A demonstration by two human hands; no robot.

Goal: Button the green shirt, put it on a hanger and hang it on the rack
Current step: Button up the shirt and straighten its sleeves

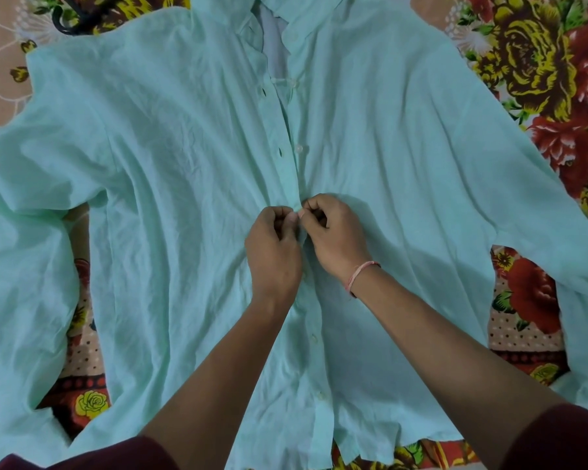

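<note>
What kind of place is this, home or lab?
Probably a home, likely on a bed: a floral printed sheet covers the surface under the spread green shirt, and what looks like a dark hanger lies at the top left.

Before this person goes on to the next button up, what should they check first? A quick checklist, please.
1. Grip: the left hand and right hand both pinch the green shirt at its front edges: ok.
2. Current button through its hole: cannot tell, the fingers hide it.
3. Below the hands, the lower button looks fastened: ok.
4. Above the hands, the next button lies beside its buttonhole, both in plain view: ok.
5. Shirt spread flat on the floral sheet: ok, though wrinkled.
6. Hanger at hand: cannot tell; only a dark object shows at the top left.
</note>
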